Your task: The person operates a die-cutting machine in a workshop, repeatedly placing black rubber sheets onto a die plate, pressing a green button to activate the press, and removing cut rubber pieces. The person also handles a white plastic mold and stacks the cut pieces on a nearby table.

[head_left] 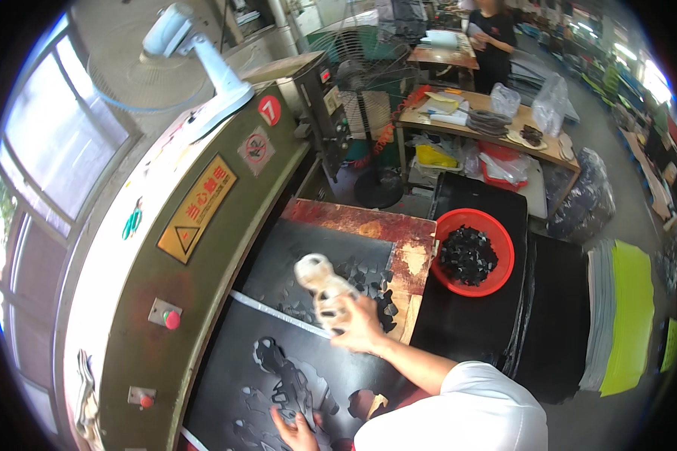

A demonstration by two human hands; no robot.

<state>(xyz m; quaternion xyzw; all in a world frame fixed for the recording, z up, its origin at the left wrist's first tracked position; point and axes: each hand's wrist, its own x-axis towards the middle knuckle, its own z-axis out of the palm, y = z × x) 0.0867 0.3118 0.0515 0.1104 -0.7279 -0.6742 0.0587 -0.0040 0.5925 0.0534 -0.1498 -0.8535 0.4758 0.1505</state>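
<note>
Red basin point(507, 255) holds black scraps point(468, 256); right hand point(361, 325) grips pale openwork form point(316, 273); left hand point(298, 434), I can't tell.

Shows cream on the openwork die point(324, 283), centre; red on the basin point(470, 291), mid-right; olive green on the press point(203, 286), left.

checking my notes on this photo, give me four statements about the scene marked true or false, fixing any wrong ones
1. The right grip holds a pale foot-shaped piece. True.
2. The pale blue fan stands on the floor. False: it stands on the green machine.
3. A red bowl holds black scraps. True.
4. The yellow-green stack lies left of the red bowl. False: it lies to the right.
</note>
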